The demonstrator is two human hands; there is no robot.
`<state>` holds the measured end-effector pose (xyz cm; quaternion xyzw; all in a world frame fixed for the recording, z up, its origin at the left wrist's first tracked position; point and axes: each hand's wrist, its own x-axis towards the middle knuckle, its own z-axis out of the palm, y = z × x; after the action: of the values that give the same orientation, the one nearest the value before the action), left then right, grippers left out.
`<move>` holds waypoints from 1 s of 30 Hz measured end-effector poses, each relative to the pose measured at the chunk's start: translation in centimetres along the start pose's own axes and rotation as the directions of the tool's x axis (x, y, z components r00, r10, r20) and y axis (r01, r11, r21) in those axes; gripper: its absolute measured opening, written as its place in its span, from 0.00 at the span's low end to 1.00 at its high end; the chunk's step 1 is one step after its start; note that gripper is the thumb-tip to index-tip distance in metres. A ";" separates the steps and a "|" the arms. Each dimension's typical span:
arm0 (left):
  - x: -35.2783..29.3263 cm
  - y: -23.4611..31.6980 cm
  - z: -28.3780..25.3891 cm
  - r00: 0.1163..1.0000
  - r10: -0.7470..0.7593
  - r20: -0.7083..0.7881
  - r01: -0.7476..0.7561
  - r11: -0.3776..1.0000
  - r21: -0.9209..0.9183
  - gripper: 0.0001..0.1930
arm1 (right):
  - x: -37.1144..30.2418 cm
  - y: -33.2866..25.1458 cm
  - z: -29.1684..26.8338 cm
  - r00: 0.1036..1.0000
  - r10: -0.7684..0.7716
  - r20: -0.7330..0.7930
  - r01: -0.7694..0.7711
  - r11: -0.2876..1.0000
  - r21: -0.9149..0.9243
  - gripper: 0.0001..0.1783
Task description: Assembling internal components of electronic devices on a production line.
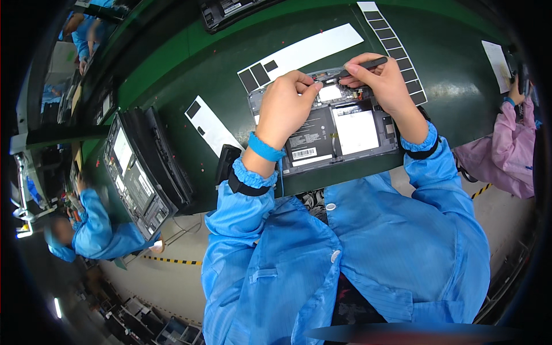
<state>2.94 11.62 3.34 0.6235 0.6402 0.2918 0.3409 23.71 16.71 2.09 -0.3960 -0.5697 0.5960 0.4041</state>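
Note:
In front of me on the green bench lies an opened dark electronic device, like a laptop base, its black battery (307, 135) and a white-covered panel (356, 129) exposed. My left hand (286, 103) is over its far left part, thumb and fingertips pinched together at the circuit board; what they hold, if anything, is too small to make out. A blue band (265, 147) circles that wrist. My right hand (379, 83) grips a slim black hand tool (374, 64) like a pen. The tool slants down left toward the board's far edge, near my left fingertips.
White sheets with black stickers lie beyond the device (310, 52), to its right (393, 46) and to its left (213, 126). More opened devices (135, 172) stand stacked at the left. Another dark device (230, 11) sits at the far edge. Co-workers are at both sides.

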 end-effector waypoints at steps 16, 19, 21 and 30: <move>1.6 1.5 0.5 0.996 -0.081 -0.045 0.088 0.982 0.166 0.14 | 0.1 0.3 0.4 0.998 0.033 -0.062 -0.034 0.999 -0.008 0.10; 1.7 2.0 0.4 0.992 -0.123 -0.017 0.124 0.978 0.166 0.14 | 0.1 0.4 0.4 0.998 0.021 -0.056 -0.022 1.000 -0.013 0.10; 2.0 1.8 0.3 0.988 -0.152 0.007 0.149 0.976 0.159 0.13 | 0.0 0.4 0.5 0.998 0.026 -0.052 -0.026 1.000 -0.011 0.10; 2.8 1.3 0.3 0.981 -0.196 0.009 0.192 0.969 0.158 0.13 | 0.1 0.8 0.7 0.998 0.018 -0.062 -0.022 0.998 -0.063 0.10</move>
<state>3.94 14.43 4.02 0.5862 0.7149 0.1982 0.3256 23.00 16.53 1.35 -0.4326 -0.5718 0.5690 0.4027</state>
